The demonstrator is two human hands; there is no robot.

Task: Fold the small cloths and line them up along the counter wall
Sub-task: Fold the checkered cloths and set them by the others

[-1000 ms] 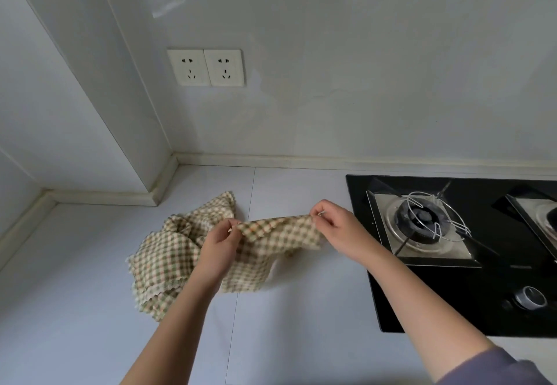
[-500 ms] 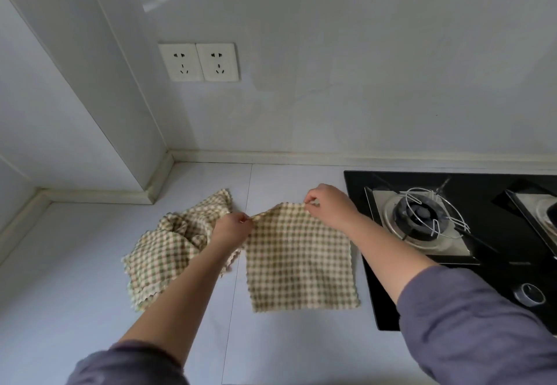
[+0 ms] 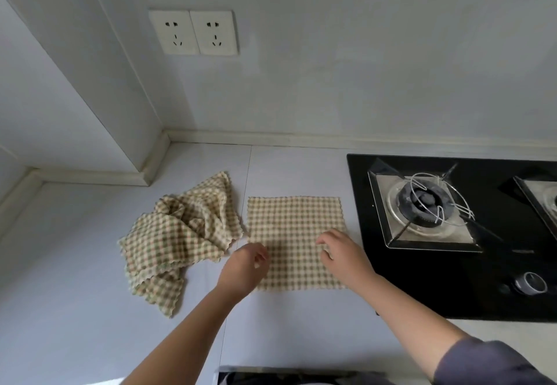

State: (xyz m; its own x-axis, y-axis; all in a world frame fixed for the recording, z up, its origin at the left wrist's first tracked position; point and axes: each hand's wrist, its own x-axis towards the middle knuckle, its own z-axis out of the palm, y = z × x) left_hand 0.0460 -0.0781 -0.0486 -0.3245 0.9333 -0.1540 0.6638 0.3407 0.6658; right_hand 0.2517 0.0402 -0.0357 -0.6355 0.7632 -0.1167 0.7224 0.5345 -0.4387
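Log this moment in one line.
flat cloth: unfolded | left hand: open, near-left edge | right hand: open, near-right part | crumpled pile: heaped alongside

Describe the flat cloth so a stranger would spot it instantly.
Start at the black gas hob on the white counter. Just left of it lies a beige checked cloth. Unlike the crumpled pile further left, it is spread flat.
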